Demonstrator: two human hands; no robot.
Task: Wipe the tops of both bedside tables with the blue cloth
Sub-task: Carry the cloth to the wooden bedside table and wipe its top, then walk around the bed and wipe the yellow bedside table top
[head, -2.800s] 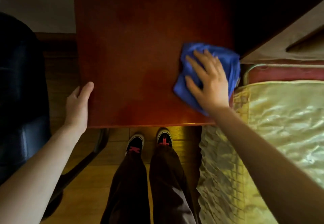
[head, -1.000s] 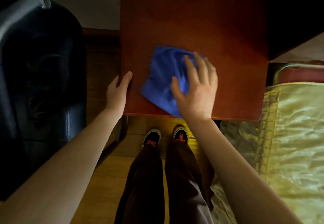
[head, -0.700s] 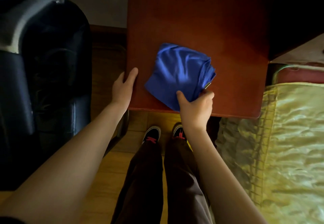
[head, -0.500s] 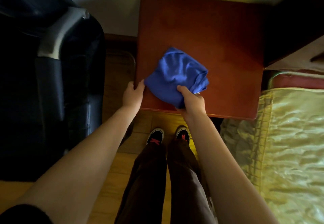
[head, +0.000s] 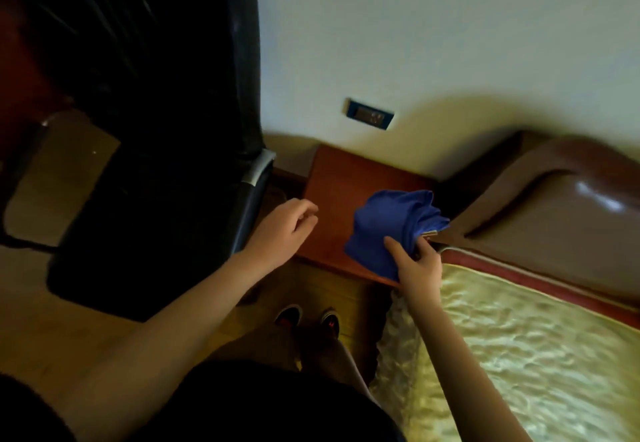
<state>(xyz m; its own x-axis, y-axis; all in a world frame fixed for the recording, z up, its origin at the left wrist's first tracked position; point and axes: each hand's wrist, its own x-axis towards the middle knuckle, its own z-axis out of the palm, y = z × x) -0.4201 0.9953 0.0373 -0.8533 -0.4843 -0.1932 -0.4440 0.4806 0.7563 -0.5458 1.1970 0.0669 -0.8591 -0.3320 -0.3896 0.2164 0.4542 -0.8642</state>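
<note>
The right hand [head: 417, 266] pinches the bunched cloth [head: 391, 225] above the table [head: 332, 196], near its bed-side front corner. The left hand [head: 284, 230] hovers loosely curled, empty, off the table's left edge, so the right carries.

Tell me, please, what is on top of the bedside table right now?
Only the bunched blue cloth, gripped by the right hand, shows over the bedside table. The wood beneath the cloth is covered.

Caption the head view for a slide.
Right hand grips the bunched blue cloth above the wooden bedside table; left hand hovers open beside it.
</note>
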